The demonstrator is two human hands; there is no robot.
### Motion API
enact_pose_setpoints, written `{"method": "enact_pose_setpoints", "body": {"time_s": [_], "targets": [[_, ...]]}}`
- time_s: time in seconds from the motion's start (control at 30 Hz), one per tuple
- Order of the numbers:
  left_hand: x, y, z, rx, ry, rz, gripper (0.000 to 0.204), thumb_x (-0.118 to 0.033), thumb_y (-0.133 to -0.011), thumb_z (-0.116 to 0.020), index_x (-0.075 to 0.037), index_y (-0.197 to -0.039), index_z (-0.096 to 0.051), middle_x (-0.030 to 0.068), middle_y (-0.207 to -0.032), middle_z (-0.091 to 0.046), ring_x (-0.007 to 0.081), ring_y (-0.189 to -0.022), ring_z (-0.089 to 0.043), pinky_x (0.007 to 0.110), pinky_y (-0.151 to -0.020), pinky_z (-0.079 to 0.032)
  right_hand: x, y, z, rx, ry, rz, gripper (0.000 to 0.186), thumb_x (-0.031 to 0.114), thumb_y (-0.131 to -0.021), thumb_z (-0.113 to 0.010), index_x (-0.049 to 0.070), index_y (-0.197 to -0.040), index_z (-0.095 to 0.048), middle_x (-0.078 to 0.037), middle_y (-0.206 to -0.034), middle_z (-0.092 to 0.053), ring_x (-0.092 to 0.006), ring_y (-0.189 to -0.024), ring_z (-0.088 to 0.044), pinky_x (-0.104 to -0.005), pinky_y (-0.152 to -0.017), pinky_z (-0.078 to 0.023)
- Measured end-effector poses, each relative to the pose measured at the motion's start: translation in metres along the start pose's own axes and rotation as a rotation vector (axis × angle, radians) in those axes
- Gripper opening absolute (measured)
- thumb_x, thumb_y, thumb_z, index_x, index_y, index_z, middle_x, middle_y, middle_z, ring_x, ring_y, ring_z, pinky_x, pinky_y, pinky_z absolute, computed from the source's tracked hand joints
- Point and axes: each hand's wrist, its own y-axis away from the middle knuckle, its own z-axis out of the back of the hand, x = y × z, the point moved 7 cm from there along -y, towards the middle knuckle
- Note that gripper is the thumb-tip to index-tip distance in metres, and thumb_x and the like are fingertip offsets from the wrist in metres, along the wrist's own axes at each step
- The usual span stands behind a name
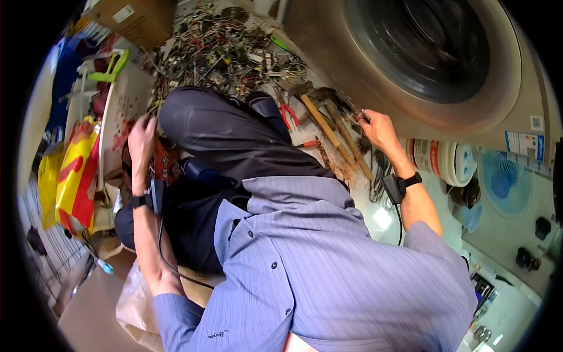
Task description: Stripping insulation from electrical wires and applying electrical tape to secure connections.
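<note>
My right hand (380, 130) is closed, with thumb and fingers pinched on a small dark thing too small to name. It is in front of the washing machine (319, 41), beside a tangle of thin wires. Left of it, two wooden-handled hammers (328, 130) lie on the floor, next to red-handled pliers (288, 116) and a red-handled tool (307, 144). My left hand (142, 144) is beside my bent knee, near a pale bin (126, 97). Its fingers are curled, and what they hold, if anything, is hidden.
A large heap of wires and electronic scrap (217, 53) spreads beyond my knees. A cardboard box (135, 20) stands at the far left, with a red and yellow bag (79, 176) nearer. On the right are a white bucket (443, 161) and a blue basin (507, 185).
</note>
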Motion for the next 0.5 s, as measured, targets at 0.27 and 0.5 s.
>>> {"method": "enact_pose_setpoints", "body": {"time_s": [0.27, 0.5], "targets": [[0.011, 0.024, -0.066, 0.325, 0.072, 0.112, 0.036, -0.024, -0.093, -0.059, 0.007, -0.109, -0.067, 0.0265, -0.098, -0.073, 0.0337, -0.091, -0.072, 0.041, -0.081, -0.053, -0.08, 0.065, -0.073, 0.272, 0.036, -0.086, 0.066, 0.044, -0.08, -0.078, -0.002, -0.126, -0.065, -0.029, -0.111, -0.069, -0.0442, -0.105, -0.067, -0.0482, -0.09, -0.053], [0.075, 0.036, -0.076, 0.481, -0.071, 0.22, 0.034, -0.024, -0.085, -0.062, 0.004, -0.101, -0.069, 0.0278, -0.089, -0.071, 0.0379, -0.084, -0.072, 0.047, -0.075, -0.054, -0.053, 0.043, -0.052, 0.475, 0.1, -0.126, 0.068, 0.047, -0.078, -0.08, -0.003, -0.122, -0.065, -0.029, -0.109, -0.069, -0.0428, -0.102, -0.067, -0.047, -0.086, -0.053]]}}
